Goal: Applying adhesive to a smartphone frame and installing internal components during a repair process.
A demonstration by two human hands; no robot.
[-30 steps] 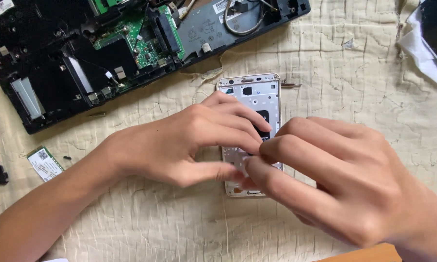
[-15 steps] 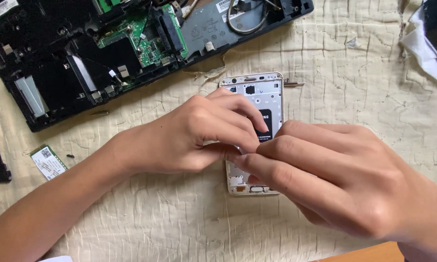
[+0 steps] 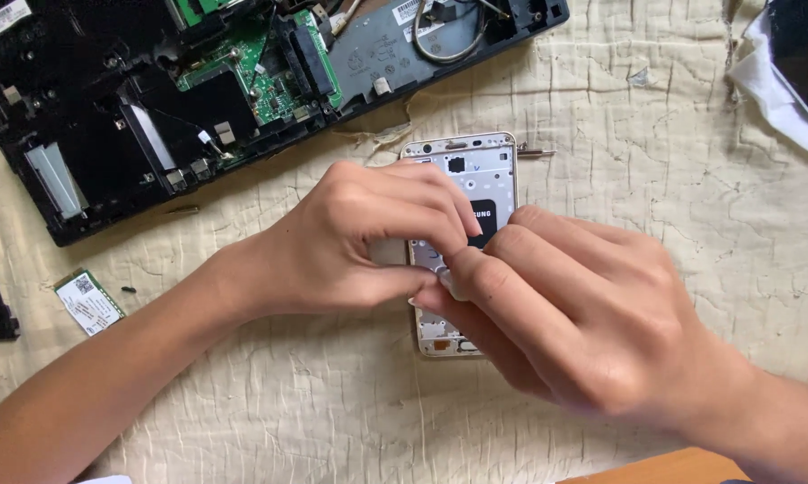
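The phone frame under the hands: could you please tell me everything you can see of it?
The phone frame is a slim, pale metal-looking rectangle with a gold-toned rim, lying flat on the cream cloth, its open inner side up. Small cut-outs show near its top edge, and a black patch sits at its middle. Its lower end peeks out below the fingers. The left hand and right hand rest over its middle, fingertips meeting there.

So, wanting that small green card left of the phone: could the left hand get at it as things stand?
Probably yes: the small green card lies uncovered on the cloth beside the left forearm, though the left hand is now on the phone frame.
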